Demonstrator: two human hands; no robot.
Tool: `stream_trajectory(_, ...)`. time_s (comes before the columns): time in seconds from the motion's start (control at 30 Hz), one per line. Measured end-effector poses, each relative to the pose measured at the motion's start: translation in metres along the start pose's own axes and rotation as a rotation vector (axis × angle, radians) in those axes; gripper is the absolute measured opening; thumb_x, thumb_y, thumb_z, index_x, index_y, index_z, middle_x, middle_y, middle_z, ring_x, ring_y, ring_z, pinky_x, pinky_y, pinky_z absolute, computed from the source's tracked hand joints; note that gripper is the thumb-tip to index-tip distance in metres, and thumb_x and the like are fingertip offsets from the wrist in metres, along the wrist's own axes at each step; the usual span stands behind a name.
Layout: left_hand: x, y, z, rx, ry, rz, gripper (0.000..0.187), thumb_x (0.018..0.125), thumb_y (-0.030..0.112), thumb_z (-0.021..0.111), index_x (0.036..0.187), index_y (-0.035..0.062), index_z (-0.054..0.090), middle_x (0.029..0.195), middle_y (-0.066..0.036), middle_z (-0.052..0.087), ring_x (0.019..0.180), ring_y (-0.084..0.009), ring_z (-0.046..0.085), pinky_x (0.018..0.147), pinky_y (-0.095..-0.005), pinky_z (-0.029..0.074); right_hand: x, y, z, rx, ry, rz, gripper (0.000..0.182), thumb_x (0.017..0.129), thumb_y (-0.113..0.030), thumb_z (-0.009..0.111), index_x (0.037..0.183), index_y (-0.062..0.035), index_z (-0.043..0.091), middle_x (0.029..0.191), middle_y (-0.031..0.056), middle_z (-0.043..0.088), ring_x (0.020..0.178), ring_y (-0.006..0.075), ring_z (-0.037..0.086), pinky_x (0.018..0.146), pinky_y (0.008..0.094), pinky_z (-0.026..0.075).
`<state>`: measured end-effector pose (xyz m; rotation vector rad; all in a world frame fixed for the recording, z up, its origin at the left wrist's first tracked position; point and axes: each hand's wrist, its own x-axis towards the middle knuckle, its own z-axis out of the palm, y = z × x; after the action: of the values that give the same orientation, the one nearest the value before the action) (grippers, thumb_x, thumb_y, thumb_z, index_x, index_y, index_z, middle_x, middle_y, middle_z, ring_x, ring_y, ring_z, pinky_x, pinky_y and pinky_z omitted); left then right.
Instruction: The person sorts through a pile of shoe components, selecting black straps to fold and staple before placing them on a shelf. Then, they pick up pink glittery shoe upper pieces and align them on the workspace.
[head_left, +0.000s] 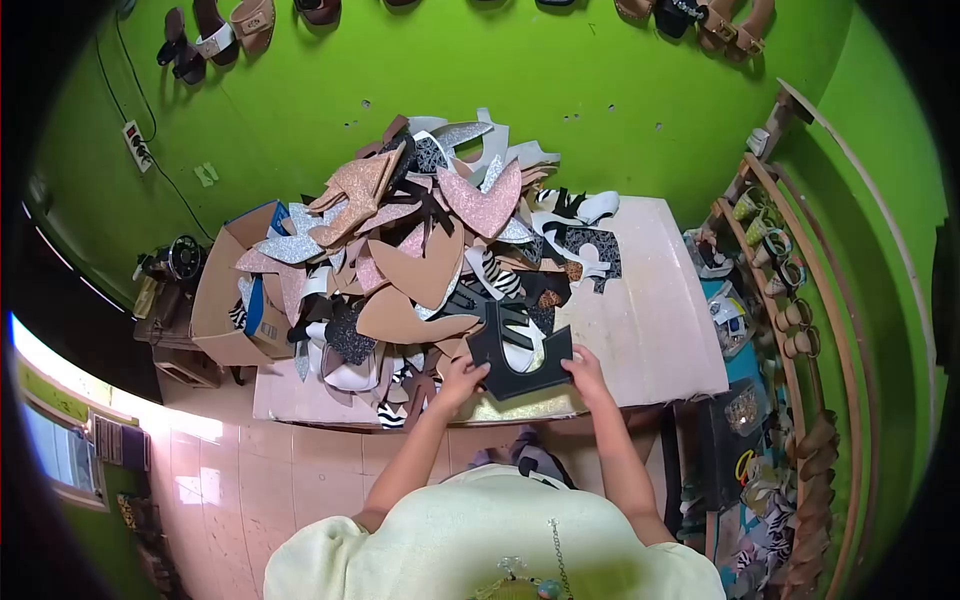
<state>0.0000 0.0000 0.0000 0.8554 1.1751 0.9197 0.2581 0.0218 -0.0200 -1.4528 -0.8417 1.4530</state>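
Observation:
A black cut shoe-upper piece [522,384] with a curved cut-out is held over the table's front edge. My left hand [464,382] pinches its left side, and my right hand [583,372] grips its right side. Just behind it rises a tangled heap of cut shoe parts: a tan piece [415,318], a pink glitter piece [482,198] and several zebra-print, silver and black ones. White material shows through the black piece's opening.
The heap covers much of a pale table [665,290]. An open cardboard box [215,305] stands at its left end. On the right, a wooden rack [770,250] holds shoes. More sandals [250,22] hang on the green wall, near a power strip [137,146].

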Motion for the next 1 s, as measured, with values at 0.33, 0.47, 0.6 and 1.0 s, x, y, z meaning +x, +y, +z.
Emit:
stream_trajectory(0.33,0.01,0.048,-0.013,0.456,0.822,0.669,0.032,0.081,0.01,0.055,0.109,-0.0012,0.046,0.098,-0.011,0.055,0.088,-0.0214,0.053,0.075,-0.0304,0.042,0.045,-0.035,0.038,-0.305,-0.099,-0.109,0.03,0.079,-0.014,0.058,0.107,-0.0043,0.052,0.084,0.0053,0.059,0.075,0.0138,0.057,0.061,0.027,0.044)
stream_trajectory(0.47,0.008,0.048,0.01,0.716,0.751,0.676,0.033,0.073,0.01,0.058,0.105,0.0043,0.05,0.111,-0.014,0.048,0.111,-0.0305,0.039,0.092,-0.0406,0.031,0.084,-0.04,0.065,-0.428,-0.284,-0.24,0.028,0.077,-0.013,0.061,0.102,-0.0007,0.054,0.086,0.0084,0.061,0.077,0.0132,0.057,0.07,0.0254,0.044)
stream_trajectory(0.6,0.017,0.021,0.047,1.219,0.581,0.543,0.06,0.067,0.025,0.067,0.123,0.0183,0.047,0.136,-0.011,0.03,0.13,-0.0356,0.017,0.099,-0.0592,0.014,0.105,-0.042,0.087,-0.603,-0.445,-0.359,0.032,0.075,-0.013,0.061,0.104,-0.0012,0.057,0.086,0.0105,0.062,0.081,0.0216,0.06,0.075,0.0293,0.046)
stream_trajectory(1.0,0.034,0.029,0.047,1.35,0.749,0.06,0.121,0.041,0.044,0.082,0.14,0.0196,0.017,0.146,-0.017,0.0,0.132,-0.0415,0.0,0.095,-0.0682,0.008,0.169,-0.093,0.111,-0.732,-0.529,-0.8,0.035,0.073,-0.008,0.061,0.106,-0.001,0.052,0.1,0.0155,0.054,0.091,0.0285,0.056,0.079,0.0343,0.045)
